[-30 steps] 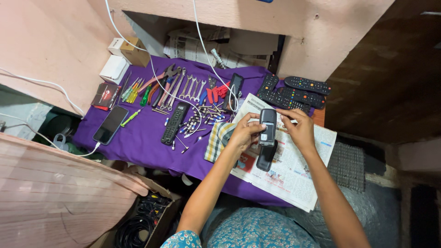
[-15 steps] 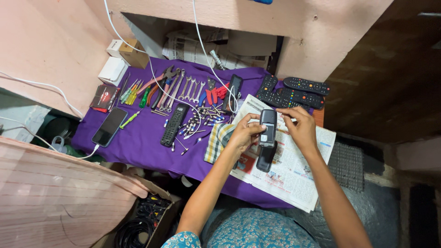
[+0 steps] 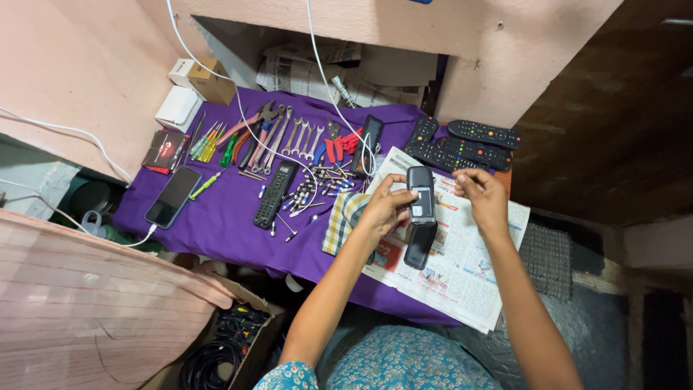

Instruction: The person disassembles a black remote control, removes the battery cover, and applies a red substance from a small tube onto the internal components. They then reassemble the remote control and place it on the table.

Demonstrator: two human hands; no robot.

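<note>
My left hand grips a small dark remote control by its left side and holds it upright over the newspaper. The remote's face shows a light grey panel. Just below it a black shell piece lies on the paper. My right hand hovers a short way to the right of the remote, with its fingertips pinched together. Whether anything small sits between them is too small to tell.
A purple cloth covers the table and carries spanners, pliers and screwdrivers, loose screws, a long black remote and a phone. Several black remotes lie at the back right. A checked cloth lies under my left wrist.
My right hand has left the top of the remote and moved a little to the right, fingers pinched. My left hand still holds the remote in the same place.
</note>
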